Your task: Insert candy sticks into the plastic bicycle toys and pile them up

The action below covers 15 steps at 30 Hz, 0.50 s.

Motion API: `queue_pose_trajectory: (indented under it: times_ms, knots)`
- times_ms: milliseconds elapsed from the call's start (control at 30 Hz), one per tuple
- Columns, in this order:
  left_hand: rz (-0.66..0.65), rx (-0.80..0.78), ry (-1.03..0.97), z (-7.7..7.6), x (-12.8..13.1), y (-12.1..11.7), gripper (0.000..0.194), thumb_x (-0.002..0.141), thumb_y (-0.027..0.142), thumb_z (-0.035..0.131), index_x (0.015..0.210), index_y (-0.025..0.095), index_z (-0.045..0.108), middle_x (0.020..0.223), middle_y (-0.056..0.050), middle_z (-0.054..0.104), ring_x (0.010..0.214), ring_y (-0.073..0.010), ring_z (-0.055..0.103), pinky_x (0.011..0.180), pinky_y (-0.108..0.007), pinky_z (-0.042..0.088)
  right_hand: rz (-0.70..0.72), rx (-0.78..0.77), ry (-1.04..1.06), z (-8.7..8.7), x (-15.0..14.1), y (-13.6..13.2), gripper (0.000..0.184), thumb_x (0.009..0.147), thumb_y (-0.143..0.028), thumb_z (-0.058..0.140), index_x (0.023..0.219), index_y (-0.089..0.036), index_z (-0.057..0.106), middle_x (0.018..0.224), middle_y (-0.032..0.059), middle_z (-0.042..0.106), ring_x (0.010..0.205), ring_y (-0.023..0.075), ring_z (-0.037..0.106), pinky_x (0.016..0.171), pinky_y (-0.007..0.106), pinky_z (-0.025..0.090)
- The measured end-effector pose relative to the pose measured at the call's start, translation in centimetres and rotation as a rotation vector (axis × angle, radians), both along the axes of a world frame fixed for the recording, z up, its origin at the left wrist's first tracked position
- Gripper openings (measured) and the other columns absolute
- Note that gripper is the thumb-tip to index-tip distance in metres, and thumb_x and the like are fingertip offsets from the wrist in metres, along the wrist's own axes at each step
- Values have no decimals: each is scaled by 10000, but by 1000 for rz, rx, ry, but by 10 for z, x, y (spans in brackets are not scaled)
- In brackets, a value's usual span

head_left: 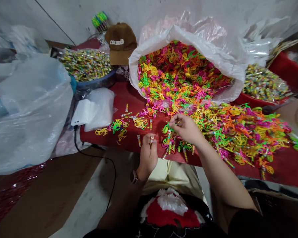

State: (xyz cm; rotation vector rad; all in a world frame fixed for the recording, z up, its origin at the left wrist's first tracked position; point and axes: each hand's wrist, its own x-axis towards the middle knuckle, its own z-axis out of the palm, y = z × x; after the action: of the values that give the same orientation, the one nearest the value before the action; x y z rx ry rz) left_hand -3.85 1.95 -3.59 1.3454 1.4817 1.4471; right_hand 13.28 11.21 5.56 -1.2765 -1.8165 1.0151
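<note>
My left hand (148, 158) has its fingers closed around a small printed tube (151, 139), the thumb pressed along it and only its end showing above the knuckles. The fingers of my right hand (187, 129) are curled, thumb and forefinger almost meeting, at a bright green plastic piece (166, 128); I cannot tell whether they pinch it or merely hover over it. I judge that I am at the sorting-out step, one tube held while the other fingers single out a piece. Just left of my left fingers another tube (139, 140) lies on the red table (129, 142), and a few yellow pieces (140, 123) lie beyond them. Right of my right fingers spreads the tangled pile (250, 132), and ahead of them gapes the white sack (223, 62), full of the same bright pieces. The next move, I think, calls for a light, precise pinch on the right, because neighbouring pieces look ready to hook together, and for a steady left grip with the tube's end clear of my thumb.
</note>
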Motion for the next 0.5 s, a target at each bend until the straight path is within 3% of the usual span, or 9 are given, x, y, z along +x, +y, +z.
queue_pose_trajectory:
  times_ms: [67, 167, 267, 333, 400, 500]
  knots:
    - [-40, 5, 99, -4, 0, 0, 232, 1064, 269, 486, 1277, 216, 559, 1225, -99, 699, 1122, -219, 693, 996, -347, 522, 31, 33, -290, 4, -3, 5, 31, 894, -198, 693, 921, -201, 677, 857, 47, 727, 778, 203, 676, 747, 318, 522]
    - [-142, -28, 215, -10, 2, 2, 305, 1073, 303, 506, 1362, 212, 544, 1290, -120, 721, 1159, -242, 711, 997, -364, 536, 49, 135, -643, 18, -8, 27, 98, 908, -143, 659, 956, -177, 737, 929, 108, 770, 873, 251, 711, 824, 346, 519]
    - [-190, -31, 348, -14, 5, 5, 314, 1061, 303, 533, 1360, 216, 575, 1331, -127, 732, 1176, -265, 724, 1006, -388, 549, -47, 238, -788, 30, -11, 66, 242, 927, -127, 632, 1127, -170, 762, 1134, 168, 769, 1049, 302, 718, 912, 374, 516]
    - [-202, -20, 415, -16, 7, 7, 319, 1064, 316, 534, 1362, 217, 590, 1340, -128, 739, 1156, -275, 739, 999, -404, 561, -81, 207, -869, 30, -13, 94, 375, 890, -130, 699, 1259, -183, 736, 1214, 189, 754, 1091, 328, 716, 929, 388, 518]
    - [-216, 1, 463, -17, 7, 8, 337, 1071, 326, 522, 1386, 223, 589, 1349, -126, 741, 1170, -284, 741, 1001, -417, 569, -72, 150, -924, 26, -15, 116, 390, 832, -163, 799, 1219, -179, 757, 1153, 189, 774, 1053, 331, 724, 912, 379, 524]
    - [-241, 27, 478, -18, 4, 7, 358, 1073, 310, 509, 1419, 243, 571, 1350, -119, 744, 1205, -282, 733, 1006, -415, 571, -74, 126, -958, 22, -16, 133, 231, 772, -228, 889, 970, -162, 790, 957, 168, 790, 958, 308, 725, 862, 352, 526]
